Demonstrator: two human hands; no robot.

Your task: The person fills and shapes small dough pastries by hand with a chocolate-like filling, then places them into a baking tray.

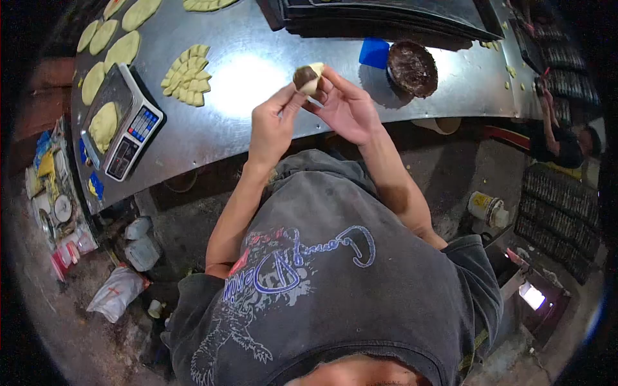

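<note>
Above the metal table's near edge, a small piece of pale dough (313,85) with dark brown filling on it is held up between both hands. My left hand (271,128) pinches its lower left side between thumb and fingers. From the other side, my right hand (351,110) curls its fingers round the dough, palm partly showing. To the right stands a round bowl (412,69) of dark brown filling, with a blue scraper (374,53) beside it. A cluster of cut dough pieces (187,75) lies on the table left of my hands.
A digital scale (134,132) with a dough lump (103,127) on it stands at the left. Several flat dough ovals (122,50) lie beyond it. Stacked dark trays (393,19) occupy the back. Another person (560,138) is at the far right.
</note>
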